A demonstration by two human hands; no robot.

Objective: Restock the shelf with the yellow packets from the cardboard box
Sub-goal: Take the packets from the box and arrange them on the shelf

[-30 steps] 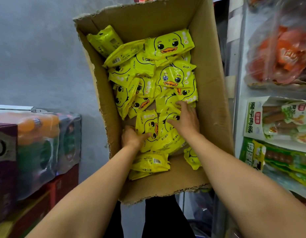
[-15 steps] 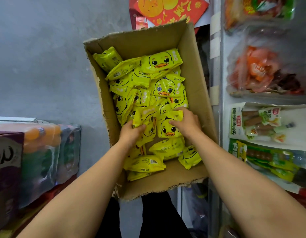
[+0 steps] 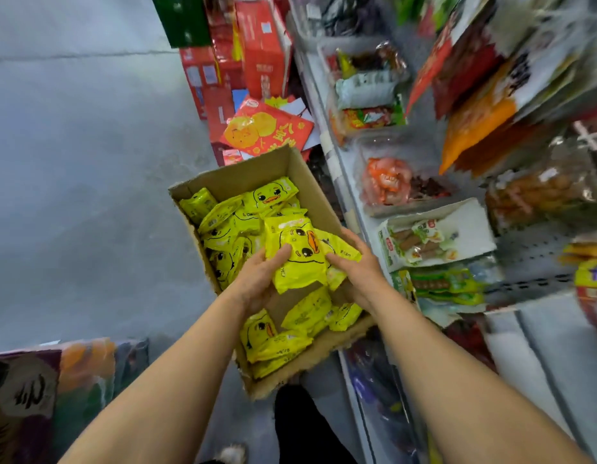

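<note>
Cardboard box (image 3: pixel 310 182) sits open at centre frame, on the grey floor (image 3: pixel 72 195) just left of the shelf (image 3: pixel 531 249). Inside it: loose yellow packets (image 3: pixel 223 222) printed with a duck face, piled along the upper and left walls and in the lower corner; a bare patch of box bottom shows between them.

Both hands are above the box, holding a small stack of packets (image 3: pixel 302 252) between them. Left hand (image 3: pixel 260 279): palm under the stack's lower left edge, thumb curled onto the top packet's face. Right hand (image 3: pixel 355 266): fingers wrapped around the stack's right side, thumb on top. The stack is lifted off the rest of the pile and tilted.

Shelf, right side of frame: assorted snack bags, a white carton of sausage packs (image 3: pixel 437 236), green packs (image 3: pixel 444 286) just below it. Red cartons (image 3: pixel 243 51) are stacked at upper centre. Wrapped drink bottles (image 3: pixel 86 373) at lower left.
</note>
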